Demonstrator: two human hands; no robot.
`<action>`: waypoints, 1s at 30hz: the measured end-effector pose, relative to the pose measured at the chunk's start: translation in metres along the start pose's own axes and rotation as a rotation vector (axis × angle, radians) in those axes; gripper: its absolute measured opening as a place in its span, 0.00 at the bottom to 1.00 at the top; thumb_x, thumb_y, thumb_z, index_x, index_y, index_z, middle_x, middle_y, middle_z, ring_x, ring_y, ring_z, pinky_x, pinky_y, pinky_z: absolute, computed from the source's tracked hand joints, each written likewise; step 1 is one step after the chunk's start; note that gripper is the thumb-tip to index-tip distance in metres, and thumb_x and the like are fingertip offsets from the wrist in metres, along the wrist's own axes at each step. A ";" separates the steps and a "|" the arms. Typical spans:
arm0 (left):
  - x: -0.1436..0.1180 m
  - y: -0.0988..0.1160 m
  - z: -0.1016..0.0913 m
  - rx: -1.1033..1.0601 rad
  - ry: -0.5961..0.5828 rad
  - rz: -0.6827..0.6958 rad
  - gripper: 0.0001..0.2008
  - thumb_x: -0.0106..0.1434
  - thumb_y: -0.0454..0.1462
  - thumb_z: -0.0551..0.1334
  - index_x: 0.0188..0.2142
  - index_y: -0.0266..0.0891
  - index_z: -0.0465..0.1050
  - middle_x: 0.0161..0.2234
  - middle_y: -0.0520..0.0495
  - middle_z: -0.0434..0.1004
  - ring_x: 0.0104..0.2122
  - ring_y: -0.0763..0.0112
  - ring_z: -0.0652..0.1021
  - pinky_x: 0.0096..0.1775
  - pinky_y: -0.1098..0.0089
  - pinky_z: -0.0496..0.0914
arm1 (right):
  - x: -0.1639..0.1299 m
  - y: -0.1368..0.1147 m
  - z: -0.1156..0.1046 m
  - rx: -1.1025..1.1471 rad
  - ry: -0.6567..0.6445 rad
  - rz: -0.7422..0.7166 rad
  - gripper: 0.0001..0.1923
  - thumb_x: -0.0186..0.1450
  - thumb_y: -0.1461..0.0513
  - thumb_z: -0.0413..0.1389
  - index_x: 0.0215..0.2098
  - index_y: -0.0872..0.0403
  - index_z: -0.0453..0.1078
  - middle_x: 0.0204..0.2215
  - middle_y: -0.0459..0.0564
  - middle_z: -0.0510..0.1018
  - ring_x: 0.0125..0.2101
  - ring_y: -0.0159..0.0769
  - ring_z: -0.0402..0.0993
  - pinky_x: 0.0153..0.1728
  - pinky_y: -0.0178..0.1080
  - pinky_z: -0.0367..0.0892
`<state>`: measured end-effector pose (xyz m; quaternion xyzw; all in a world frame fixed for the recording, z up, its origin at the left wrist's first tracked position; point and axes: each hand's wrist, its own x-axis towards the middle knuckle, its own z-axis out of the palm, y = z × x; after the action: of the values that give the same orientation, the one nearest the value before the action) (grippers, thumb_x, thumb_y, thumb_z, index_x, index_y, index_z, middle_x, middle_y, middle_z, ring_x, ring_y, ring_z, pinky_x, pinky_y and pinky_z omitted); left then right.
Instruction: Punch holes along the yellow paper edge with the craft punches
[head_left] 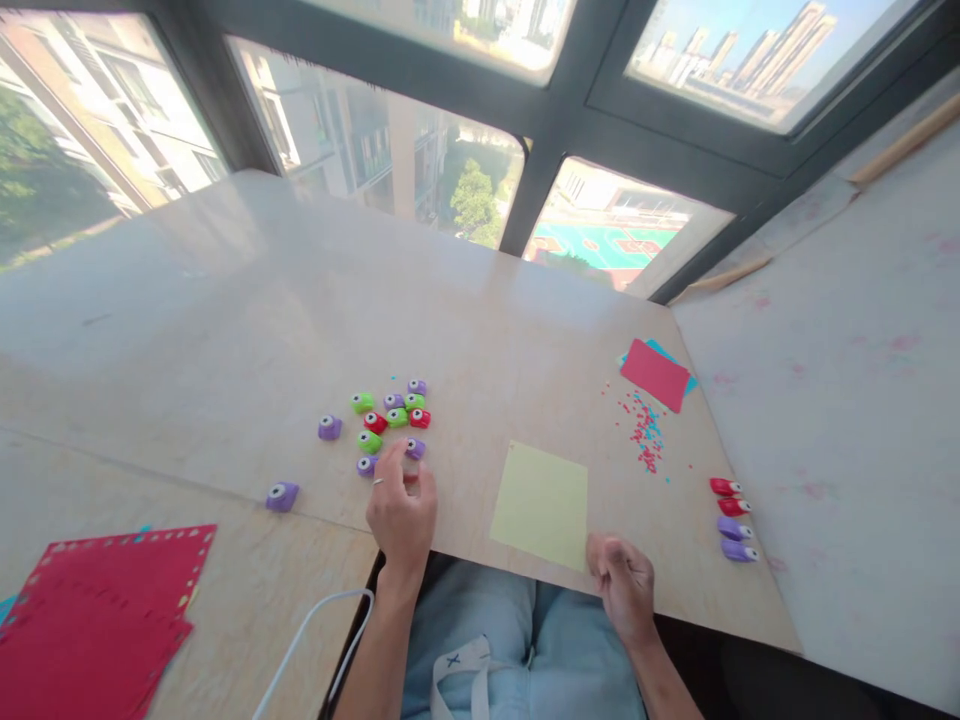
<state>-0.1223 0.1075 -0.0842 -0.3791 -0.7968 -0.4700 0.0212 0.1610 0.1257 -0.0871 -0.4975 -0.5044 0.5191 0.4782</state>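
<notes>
My left hand (403, 505) reaches over a cluster of small craft paper punches, its fingers curled with a gap between thumb and forefinger. Just beyond its fingertips is a purple punch (415, 448); another purple punch (367, 465) is partly beside the fingers. Around them stand green (369, 441), red (420, 418) and more purple punches. A pale yellow sheet of paper (541, 505) lies flat between my hands. At its lower right corner rests my right hand (624, 582), closed in a loose fist, with nothing visible in it.
Single purple punches (282, 496) sit to the left, near red sheets with punched edges (127, 610). Red and blue confetti (647, 435) lies below a red card (655, 375). Several punches (733, 506) line the right edge. A white cable (315, 610) crosses the front.
</notes>
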 end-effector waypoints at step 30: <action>0.000 0.018 0.020 -0.031 -0.144 0.068 0.21 0.62 0.41 0.62 0.53 0.36 0.66 0.47 0.37 0.71 0.30 0.66 0.73 0.40 0.60 0.72 | 0.019 -0.005 0.013 0.090 0.201 0.040 0.20 0.60 0.46 0.63 0.32 0.55 0.74 0.17 0.42 0.67 0.20 0.29 0.60 0.22 0.33 0.56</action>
<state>-0.1048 0.1274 -0.0822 -0.4390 -0.7756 -0.4528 -0.0260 0.1473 0.1445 -0.0832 -0.5352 -0.4200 0.4979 0.5378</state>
